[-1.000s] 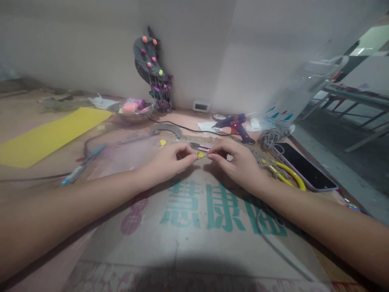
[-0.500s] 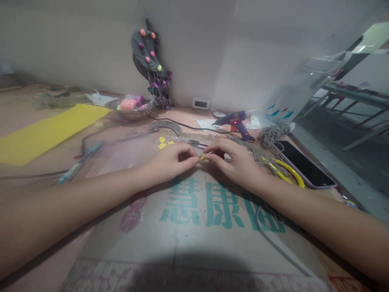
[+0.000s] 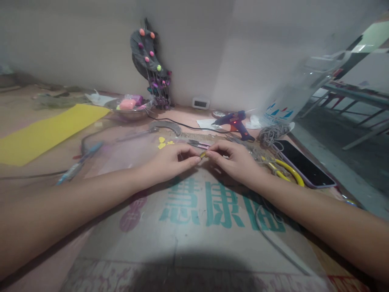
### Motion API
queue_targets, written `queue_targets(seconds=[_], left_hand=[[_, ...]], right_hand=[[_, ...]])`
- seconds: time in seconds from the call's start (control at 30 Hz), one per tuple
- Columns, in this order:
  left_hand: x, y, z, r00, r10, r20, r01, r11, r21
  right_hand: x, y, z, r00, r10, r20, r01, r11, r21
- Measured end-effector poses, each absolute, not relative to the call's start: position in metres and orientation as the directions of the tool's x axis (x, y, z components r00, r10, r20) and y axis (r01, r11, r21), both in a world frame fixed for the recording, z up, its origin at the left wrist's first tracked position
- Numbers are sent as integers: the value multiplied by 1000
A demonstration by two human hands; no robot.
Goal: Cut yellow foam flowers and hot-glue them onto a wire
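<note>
Hands: left hand (image 3: 179, 161) and right hand (image 3: 232, 160), fingertips nearly meeting, pinching a small yellow piece (image 3: 203, 154) between them
Yellow piece: above the printed sheet (image 3: 194, 243)
Behind: yellow cutouts (image 3: 162, 142), glue gun (image 3: 234, 121)
Right side: yarn (image 3: 272, 134), phone (image 3: 305, 164), yellow-handled tool (image 3: 290, 170)

Between my left hand (image 3: 170, 163) and my right hand (image 3: 235, 160), I'm pinching a tiny yellow piece (image 3: 203, 155) at the fingertips! Just beyond my left fingers, small yellow cutouts (image 3: 162, 142); behind my grip, a blue glue gun (image 3: 234, 121), red light glowing; right of it, a dark-screened phone (image 3: 305, 164) beside yellow-handled scissors (image 3: 287, 170).
</note>
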State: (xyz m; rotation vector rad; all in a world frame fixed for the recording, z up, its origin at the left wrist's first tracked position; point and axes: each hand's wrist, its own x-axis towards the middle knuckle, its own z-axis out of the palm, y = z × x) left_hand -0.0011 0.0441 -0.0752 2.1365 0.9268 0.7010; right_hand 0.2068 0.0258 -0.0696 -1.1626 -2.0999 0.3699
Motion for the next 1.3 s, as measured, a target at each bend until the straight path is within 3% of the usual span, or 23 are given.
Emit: queue_targets(seconds=[0.4,0.6,1.3], left_hand=[[-1,44,-75,577,801,162,420,-461,782],[-1,43,-75,582,801,140,418,-443,793],[-1,43,-77,589,784,198,445,-519,730]], right_hand=[[206,26,-68,-403,838,368,604,545,-581],[206,26,-70,-416,818,397,607,575,-549],[205,25,-70,-418,837,355,601,547,-583]])
